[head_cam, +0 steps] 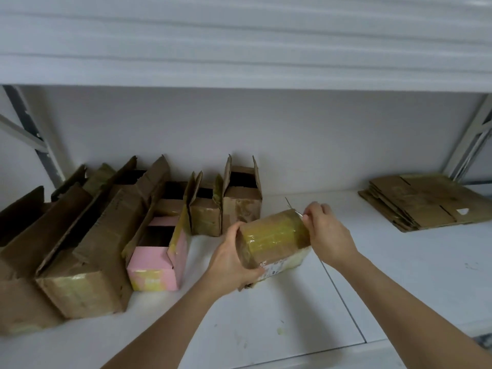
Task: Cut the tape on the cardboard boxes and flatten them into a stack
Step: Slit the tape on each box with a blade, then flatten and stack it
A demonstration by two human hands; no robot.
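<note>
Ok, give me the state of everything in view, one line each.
Taped box: sealed, held above the shelf.
Left hand: grips the box's near end.
Right hand: pinches a thin blade at the box's far edge.
Pink box: open, upright.
Brown boxes: open, unflattened.
Flattened stack: lying flat, right.

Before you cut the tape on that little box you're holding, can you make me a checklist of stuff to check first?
1. Taped box held steady: ok, the left hand grips its near end.
2. Cutting tool ready: ok, the right hand pinches a thin blade at the box's far top edge.
3. Left fingers clear of the blade: ok, they wrap the opposite end.
4. Blade actually on the tape seam: cannot tell, too small and blurred.
5. Place for the flattened box: ok, the flat stack lies on the shelf to the right.
6. More boxes waiting: ok, open boxes stand on the left.
</note>
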